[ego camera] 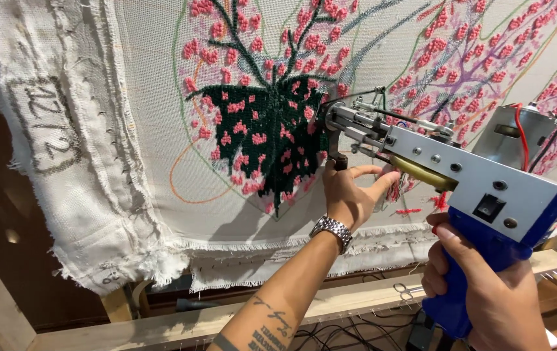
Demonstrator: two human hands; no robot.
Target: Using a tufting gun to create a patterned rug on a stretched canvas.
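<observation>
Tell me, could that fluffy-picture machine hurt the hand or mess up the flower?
Possibly. The left hand holds the front handle just under the tufting gun's needle tip, so fingers might get nicked. The tip touches the dark green patch beside pink spots; a slip may misplace stitches. Its red wire could snag.

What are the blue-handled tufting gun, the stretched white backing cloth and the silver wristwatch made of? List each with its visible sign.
Blue-handled tufting gun: seemingly matte grey metal body with screws, and a glossy blue handle, likely plastic.
Stretched white backing cloth: coarse woven fabric, with frayed edges and a visible weave.
Silver wristwatch: probably polished metal, its links shiny.
</observation>
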